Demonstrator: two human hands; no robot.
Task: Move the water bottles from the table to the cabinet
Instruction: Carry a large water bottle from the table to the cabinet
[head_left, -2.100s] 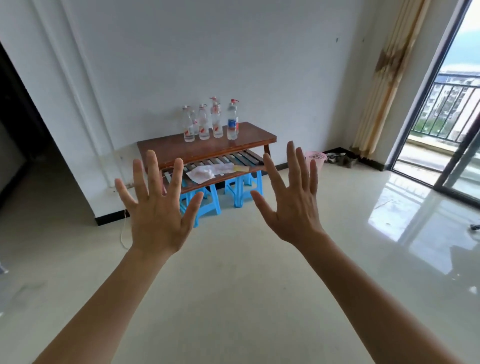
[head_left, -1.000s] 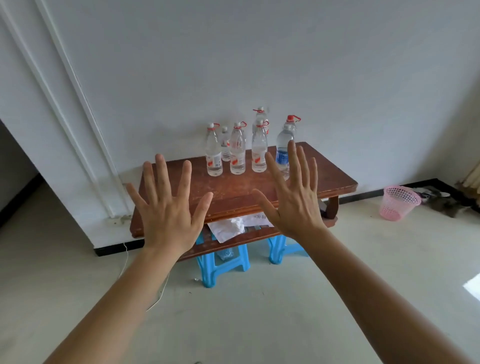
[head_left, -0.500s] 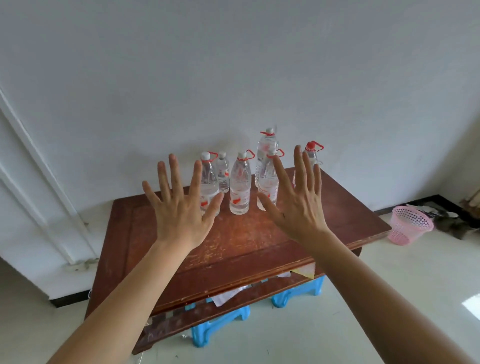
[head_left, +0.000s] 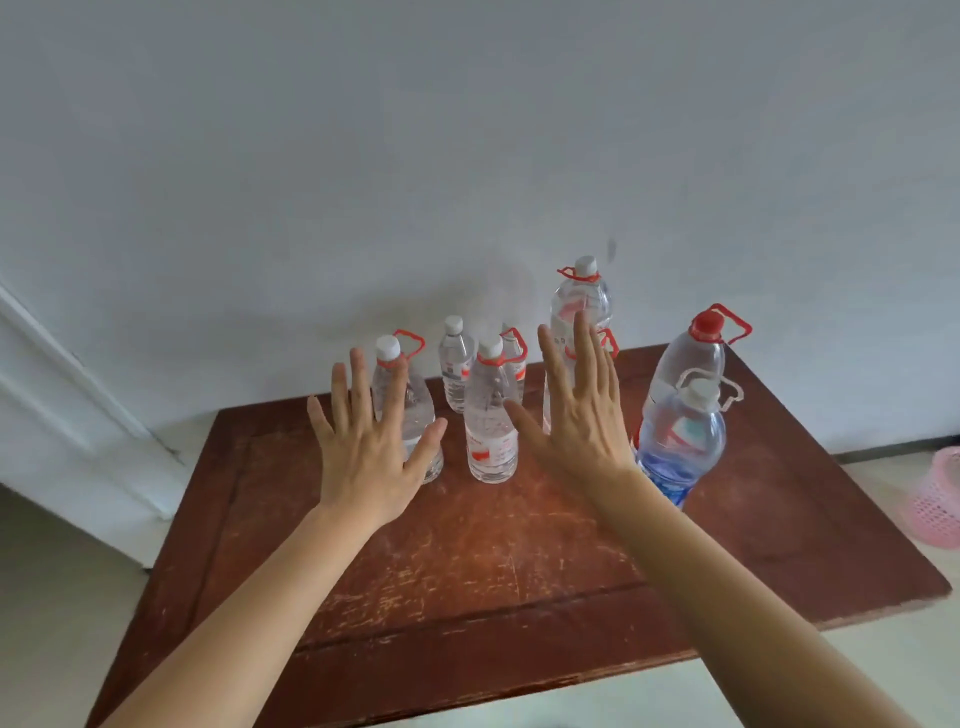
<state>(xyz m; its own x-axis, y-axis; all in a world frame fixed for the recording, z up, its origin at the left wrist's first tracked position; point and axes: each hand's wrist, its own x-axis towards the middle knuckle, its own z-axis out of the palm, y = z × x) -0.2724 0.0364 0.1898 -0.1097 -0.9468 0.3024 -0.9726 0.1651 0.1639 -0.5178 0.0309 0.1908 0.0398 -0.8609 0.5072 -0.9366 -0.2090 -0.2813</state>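
Both hands are spread flat and hold nothing: the left hand in front of the leftmost bottle, the right hand right of centre. The water bottles stand upright and close together mid-frame on the table. I think it is best to grasp an outer bottle by its body, so its neighbours stay up.

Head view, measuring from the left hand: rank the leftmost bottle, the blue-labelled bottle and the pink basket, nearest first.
From the left hand:
1. leftmost bottle, on the table just behind the hand's fingers.
2. blue-labelled bottle, at the front right of the bottle group.
3. pink basket, on the floor at the far right edge.
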